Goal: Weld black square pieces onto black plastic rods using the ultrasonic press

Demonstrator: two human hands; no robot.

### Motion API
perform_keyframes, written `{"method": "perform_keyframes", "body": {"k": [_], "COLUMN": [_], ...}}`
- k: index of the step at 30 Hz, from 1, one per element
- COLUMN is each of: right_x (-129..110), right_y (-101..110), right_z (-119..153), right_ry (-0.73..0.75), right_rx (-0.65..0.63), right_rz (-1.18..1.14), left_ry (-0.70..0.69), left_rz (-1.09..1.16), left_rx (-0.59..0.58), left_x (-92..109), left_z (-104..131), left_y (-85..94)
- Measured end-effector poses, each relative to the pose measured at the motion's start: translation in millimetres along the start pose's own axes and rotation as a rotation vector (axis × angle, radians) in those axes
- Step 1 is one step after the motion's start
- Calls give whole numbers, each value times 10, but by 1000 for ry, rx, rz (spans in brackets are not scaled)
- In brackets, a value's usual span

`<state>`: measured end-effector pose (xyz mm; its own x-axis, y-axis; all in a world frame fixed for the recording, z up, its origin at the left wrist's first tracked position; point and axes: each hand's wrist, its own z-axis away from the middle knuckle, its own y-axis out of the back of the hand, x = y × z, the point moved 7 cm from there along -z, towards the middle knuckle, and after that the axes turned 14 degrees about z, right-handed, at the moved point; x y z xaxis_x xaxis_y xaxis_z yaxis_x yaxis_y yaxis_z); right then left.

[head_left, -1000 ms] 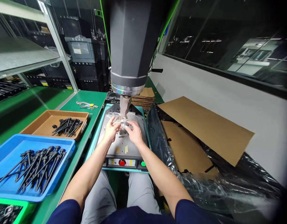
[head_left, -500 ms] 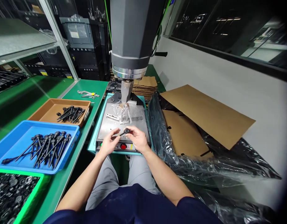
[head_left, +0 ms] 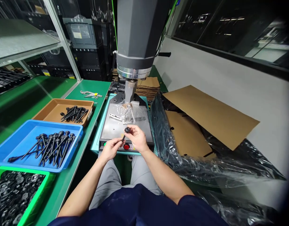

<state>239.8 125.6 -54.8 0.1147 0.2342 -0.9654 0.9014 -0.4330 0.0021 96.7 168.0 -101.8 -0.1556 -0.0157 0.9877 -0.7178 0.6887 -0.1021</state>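
A black rod-like part [head_left: 127,130] with a round head is held above the front of the machine's metal plate [head_left: 108,131]. My right hand [head_left: 137,138] pinches it near the head, while the fingertips of my left hand [head_left: 111,148] close on its thin lower end. The part leans, head up and away from me. Just beyond my hands, a fixture [head_left: 128,114] wrapped in clear film sits under the press tip [head_left: 130,89]. A red button [head_left: 126,146] shows right below my fingers.
On the left bench stand a blue tray [head_left: 29,125] and a brown tray [head_left: 47,110] of black rods, a green bin [head_left: 49,182] of small black parts, and pliers [head_left: 89,93]. To the right, a plastic-lined box [head_left: 163,138] holds cardboard [head_left: 212,113].
The part has turned from nearly level to steeper, its head higher. My left hand has lowered and its fingers have closed on the thin end. The camera view has shifted slightly.
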Motion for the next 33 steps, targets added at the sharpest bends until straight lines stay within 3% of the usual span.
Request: {"method": "perform_keyframes", "body": {"k": [6,11,14,19,22,24,28,31,33], "right_x": [20,63,92,248,327,344,327,325,336], "right_y": [-148,-252,-184,-49,74,198,603,1038,1308], "right_z": [-17,-111,-112,73,248,349,550,837,1156], "right_ry": [13,-46,-67,-108,-133,-144,-187,-299,-426], "right_rx": [43,-4,7,-114,-154,-147,-75,-50,-127], "right_rz": [86,138,137,99,92,102,169,255,325], "left_ry": [-32,-52,-23,65,233,353,442,423,388], "left_rz": [-32,-103,-203,-696,-955,-1072,-1167,-1204,-1230], "left_rx": [8,122,283,661,794,822,799,806,826], "left_x": [-33,-12,175,823,1051,1088,1079,1133,1217], "left_z": [16,57,25,-147,-332,-460,-622,-577,-440], "left_y": [21,265,699,1834,2430,2713,2971,2968,2905]}}
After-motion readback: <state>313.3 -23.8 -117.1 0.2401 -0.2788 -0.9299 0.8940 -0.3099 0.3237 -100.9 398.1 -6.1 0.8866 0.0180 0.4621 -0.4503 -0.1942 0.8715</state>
